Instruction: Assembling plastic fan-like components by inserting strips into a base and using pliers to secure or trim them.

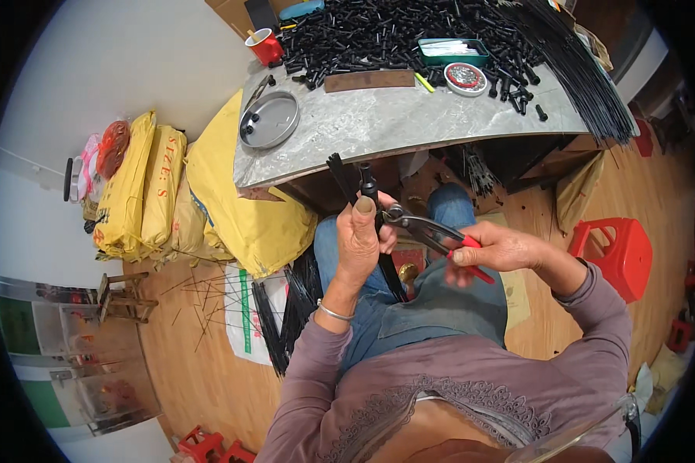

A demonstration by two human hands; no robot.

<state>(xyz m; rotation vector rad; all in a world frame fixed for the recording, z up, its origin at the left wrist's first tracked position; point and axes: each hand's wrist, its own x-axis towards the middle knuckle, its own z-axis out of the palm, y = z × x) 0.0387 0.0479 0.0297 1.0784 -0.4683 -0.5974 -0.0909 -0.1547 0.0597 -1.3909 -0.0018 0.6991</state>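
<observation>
My left hand (355, 245) is wrapped round a bundle of thin black rods (340, 174) and a black tubular fitting (368, 184), both pointing up past the thumb. The rods' lower ends (391, 278) come out below the hand, over my lap. In my right hand (496, 248) is a pair of pliers (425, 224) with red grips. The pliers' jaws are beside my left fingers, close to the fitting; whether they bite on anything is too small to tell. Both hands are just in front of the table's near edge.
On the grey marbled table (363, 123) lie a heap of black fittings (363, 42), a round metal dish (293, 123), a green box (454, 61) and long black rods (587, 89). Yellow sacks (247, 208) stand at the left; a red stool (622, 255) is at the right.
</observation>
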